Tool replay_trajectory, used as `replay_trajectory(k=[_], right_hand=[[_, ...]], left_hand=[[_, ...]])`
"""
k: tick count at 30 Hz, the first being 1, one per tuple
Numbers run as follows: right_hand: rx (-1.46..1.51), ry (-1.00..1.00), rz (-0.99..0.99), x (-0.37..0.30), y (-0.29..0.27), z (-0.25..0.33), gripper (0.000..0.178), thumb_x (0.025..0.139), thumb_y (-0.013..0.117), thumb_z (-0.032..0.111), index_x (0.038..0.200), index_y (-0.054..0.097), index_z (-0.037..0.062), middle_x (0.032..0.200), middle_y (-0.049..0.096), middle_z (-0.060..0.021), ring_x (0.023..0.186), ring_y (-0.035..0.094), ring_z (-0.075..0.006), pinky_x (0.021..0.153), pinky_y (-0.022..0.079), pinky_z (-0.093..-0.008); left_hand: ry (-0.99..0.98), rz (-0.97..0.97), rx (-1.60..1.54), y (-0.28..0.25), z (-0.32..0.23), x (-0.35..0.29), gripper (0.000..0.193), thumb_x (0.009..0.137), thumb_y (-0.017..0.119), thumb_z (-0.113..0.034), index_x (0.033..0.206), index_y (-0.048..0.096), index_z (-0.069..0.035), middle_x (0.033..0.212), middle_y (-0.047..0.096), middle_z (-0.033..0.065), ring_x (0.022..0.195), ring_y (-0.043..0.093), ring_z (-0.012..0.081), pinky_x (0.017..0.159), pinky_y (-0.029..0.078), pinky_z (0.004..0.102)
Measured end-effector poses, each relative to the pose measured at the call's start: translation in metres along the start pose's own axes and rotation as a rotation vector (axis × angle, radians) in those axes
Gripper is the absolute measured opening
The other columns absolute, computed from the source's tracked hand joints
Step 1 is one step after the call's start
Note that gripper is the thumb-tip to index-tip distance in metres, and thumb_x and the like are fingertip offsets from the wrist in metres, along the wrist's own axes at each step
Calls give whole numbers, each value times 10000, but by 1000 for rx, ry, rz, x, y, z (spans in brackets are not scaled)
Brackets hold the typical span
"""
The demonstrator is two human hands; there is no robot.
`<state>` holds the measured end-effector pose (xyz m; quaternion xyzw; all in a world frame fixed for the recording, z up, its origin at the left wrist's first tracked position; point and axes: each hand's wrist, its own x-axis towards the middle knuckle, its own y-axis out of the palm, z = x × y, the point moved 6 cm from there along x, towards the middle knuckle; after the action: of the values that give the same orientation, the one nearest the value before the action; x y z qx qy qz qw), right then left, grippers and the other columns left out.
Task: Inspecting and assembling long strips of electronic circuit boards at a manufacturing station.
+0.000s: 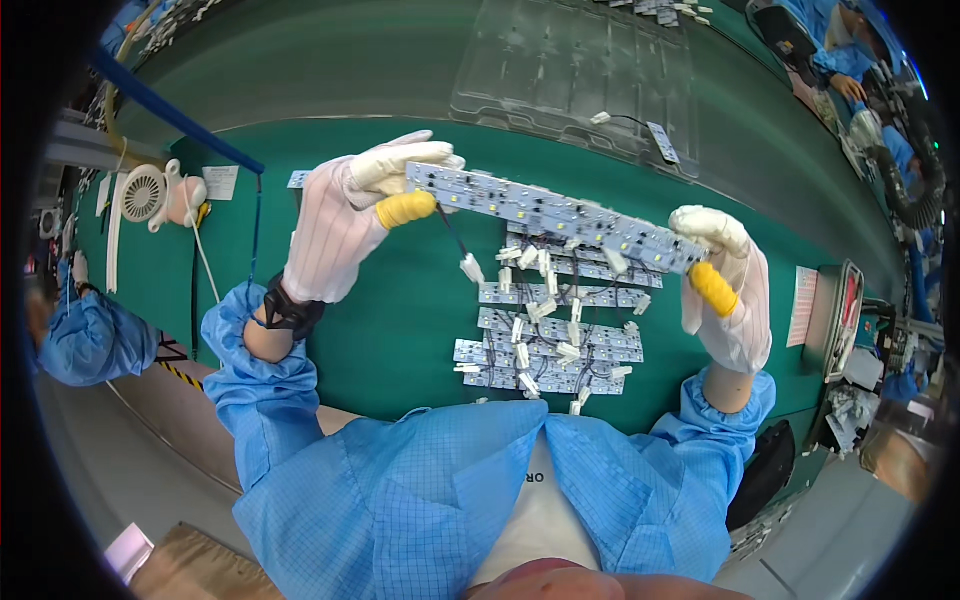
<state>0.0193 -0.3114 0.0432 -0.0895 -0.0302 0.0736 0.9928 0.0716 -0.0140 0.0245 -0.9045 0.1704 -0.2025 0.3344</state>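
A long LED circuit board panel (550, 212) is held up above the green mat, tilted down toward the right. My left hand (355, 205), in a striped white glove with a yellow thumb cover, pinches its left end. At its right end my right hand (728, 280), gloved the same way, is closed on it. A black wire with a white connector (471, 267) dangles near the left end. Below the held panel lie several LED boards (560, 345) in rows, with wires and white connectors across them. The held panel hides part of the farthest rows.
Beyond the mat (390, 350) lies a clear plastic tray (575, 80), with a small wired board (662, 143) at its edge. A small fan (145, 193) stands at the left. A metal tray (832, 318) sits at the right. Other people in blue work nearby.
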Motion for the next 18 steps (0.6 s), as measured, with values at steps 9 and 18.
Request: replay_trajectory(k=[9,18], right_hand=[[142,-1,27,1,0,-4,582,804,666,370,1166,511,-58,927,599,-99,442,480,-64,452,356,-163],[214,60,76,-1,3,-2,484,824,641,290,1163,532,-38,849,614,-86,454,491,-65,468,380,-187]], left_hand=[[-89,-2,-423,8,-1,0,575,833,648,-405,1203,555,24,1025,672,136,799,649,155,766,498,275],[-97,-6,-347,10,-2,2,569,871,557,-467,1177,575,12,990,691,111,853,664,163,812,497,276]])
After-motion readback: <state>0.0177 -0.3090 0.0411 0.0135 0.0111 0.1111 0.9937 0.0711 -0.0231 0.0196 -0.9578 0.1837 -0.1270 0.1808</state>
